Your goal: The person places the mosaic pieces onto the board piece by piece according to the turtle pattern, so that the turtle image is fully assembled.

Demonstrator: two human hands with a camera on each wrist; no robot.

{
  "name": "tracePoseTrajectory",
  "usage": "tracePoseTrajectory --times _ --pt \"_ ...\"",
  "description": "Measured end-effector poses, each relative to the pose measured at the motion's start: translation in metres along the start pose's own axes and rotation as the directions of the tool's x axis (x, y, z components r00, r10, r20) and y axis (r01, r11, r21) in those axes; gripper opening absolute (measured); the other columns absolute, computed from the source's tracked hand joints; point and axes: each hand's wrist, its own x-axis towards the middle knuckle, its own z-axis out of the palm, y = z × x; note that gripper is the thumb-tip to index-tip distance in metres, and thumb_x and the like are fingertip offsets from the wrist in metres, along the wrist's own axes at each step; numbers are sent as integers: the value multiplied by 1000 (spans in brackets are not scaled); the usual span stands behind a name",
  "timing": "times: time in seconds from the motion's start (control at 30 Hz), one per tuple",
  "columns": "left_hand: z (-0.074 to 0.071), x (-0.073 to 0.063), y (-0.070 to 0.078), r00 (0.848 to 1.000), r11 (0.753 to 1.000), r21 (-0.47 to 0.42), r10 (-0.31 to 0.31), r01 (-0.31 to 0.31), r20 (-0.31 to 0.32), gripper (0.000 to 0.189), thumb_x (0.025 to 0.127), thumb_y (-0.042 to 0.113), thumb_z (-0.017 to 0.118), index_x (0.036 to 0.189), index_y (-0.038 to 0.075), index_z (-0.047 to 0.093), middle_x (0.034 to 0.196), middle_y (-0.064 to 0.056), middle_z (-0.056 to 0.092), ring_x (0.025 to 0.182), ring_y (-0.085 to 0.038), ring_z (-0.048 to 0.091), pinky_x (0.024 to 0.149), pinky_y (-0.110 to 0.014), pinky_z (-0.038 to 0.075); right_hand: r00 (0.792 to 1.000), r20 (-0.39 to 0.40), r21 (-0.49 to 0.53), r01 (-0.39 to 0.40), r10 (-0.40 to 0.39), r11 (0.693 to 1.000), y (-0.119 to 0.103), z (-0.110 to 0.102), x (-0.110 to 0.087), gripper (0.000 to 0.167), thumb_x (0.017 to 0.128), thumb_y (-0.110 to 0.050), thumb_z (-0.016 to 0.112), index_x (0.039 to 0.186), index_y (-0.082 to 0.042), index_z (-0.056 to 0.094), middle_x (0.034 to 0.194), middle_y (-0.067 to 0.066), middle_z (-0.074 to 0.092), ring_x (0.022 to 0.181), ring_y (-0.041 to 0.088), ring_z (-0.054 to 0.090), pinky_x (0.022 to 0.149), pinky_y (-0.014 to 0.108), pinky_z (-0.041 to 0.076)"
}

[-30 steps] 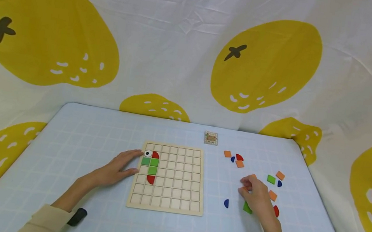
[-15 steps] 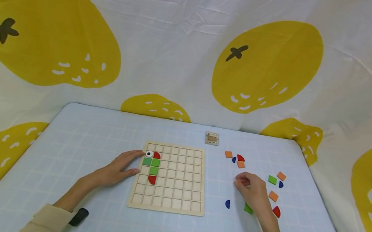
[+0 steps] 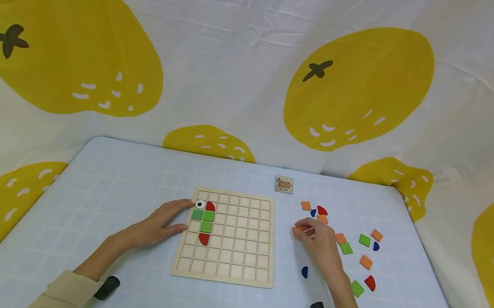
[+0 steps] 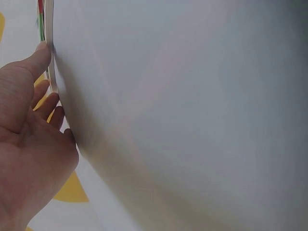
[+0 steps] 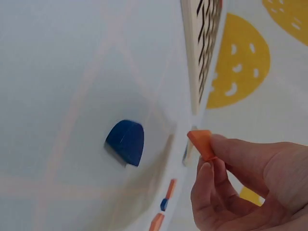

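Note:
My right hand point(image 3: 317, 240) pinches an orange square tile point(image 5: 202, 143) between thumb and fingertips, above the table just right of the wooden grid board point(image 3: 235, 280). My left hand point(image 3: 160, 227) rests at the board's left edge, fingers extended and touching the rim; the left wrist view shows the thumb point(image 4: 41, 60) against that edge. On the board's left side sit a white eye tile point(image 3: 200, 204), a red quarter-round tile point(image 3: 210, 206), several green square tiles point(image 3: 206, 227) and a second red quarter-round tile point(image 3: 204, 239).
Right of the right hand lie loose orange tiles point(image 3: 366, 262), green tiles point(image 3: 357, 289), red pieces point(image 3: 370, 283) and blue half-rounds point(image 3: 376, 246). A lone blue half-round point(image 3: 304, 272) lies nearer the board. A small picture card point(image 3: 284, 184) lies behind the board.
My right hand has lifted from the loose tiles and moved left toward the board, carrying the orange tile. Tiles formerly under it now show. My left hand stays at the board's edge.

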Motion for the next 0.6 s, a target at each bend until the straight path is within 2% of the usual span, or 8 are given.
tracePoseTrajectory --times 0.2,0.43,0.6 --pt "1 0 -1 1000 1000 1 6 -6 -2 65 103 28 65 158 8 37 163 -19 33 150 -44 25 118 -67 24 999 -3 47 43 -42 998 -10 13 7 12 93 -11 78 103 -6 76 94 4 69 87 21 64 80 33 58" --pt "2 2 -3 1000 1000 10 8 -8 6 66 103 28 64 159 9 36 164 -18 32 150 -43 25 119 -67 25 995 -4 123 95 -95 988 -25 25 10 13 91 -8 79 102 -4 76 91 4 69 86 20 64 77 26 57" --pt "2 3 -4 1000 1000 -2 4 -3 14 66 103 29 64 160 10 35 165 -18 31 151 -43 24 119 -66 24 992 -9 173 124 -124 977 -33 37 13 11 90 -7 81 99 -5 76 89 4 69 84 19 66 76 25 57"
